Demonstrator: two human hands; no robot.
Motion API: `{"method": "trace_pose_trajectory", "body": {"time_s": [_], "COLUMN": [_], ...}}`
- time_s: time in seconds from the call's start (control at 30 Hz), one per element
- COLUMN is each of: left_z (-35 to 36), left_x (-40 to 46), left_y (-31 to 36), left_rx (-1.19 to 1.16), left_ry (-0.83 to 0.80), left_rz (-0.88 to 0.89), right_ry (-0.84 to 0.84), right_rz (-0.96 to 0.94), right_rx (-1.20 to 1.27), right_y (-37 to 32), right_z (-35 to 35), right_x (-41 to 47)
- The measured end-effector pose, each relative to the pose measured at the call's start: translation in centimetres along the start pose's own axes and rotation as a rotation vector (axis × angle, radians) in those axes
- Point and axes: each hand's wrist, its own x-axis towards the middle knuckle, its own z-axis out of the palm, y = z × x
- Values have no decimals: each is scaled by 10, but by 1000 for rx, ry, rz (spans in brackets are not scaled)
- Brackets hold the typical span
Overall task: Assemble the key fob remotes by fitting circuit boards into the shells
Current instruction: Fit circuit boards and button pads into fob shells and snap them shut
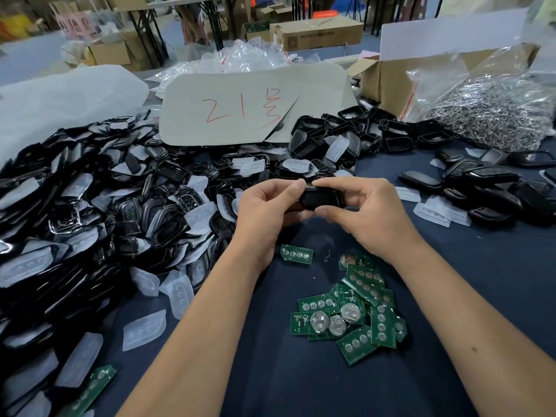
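Dark tabletop [451, 296]: shell [320, 198], crowded edges.

Grey sheet [255, 106]: red handwritten "21", then illegible character.

Even indoor light, edges warped

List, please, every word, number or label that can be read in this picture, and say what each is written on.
"21", then a handwritten character I cannot read for certain, in red on the grey sheet.
Print on the side of the cardboard box at the back: too blurred to read.
Markings on the green circuit boards: too small to read.
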Motion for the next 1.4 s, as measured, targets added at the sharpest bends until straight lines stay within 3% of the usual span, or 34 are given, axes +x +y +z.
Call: {"method": "trace_pose_trajectory", "body": {"time_s": [0.2,0.37,0.73,0.97,1.2,1.4], "left_z": [2,1,1,-4,-5,-8], "left_x": [0,1,0,2,2,2], "left_y": [-4,-5,-6,-6,-5,-4], "left_rx": [63,61,51,54,212,199], "left_ry": [47,34,0,-54,-71,-90], "left_rz": [45,65,61,72,241,242], "right_ry": [-22,12,80,70,78,75], "right_rz": [-7,46,106,46,35,26], "right_rx": [-29,123,193,228,257,280], "right_y": [2,0,-1,2,0,-2], "right_z": [0,1,3,-2,-3,-3], "right_x": [2,4,4,4,2,0]}}
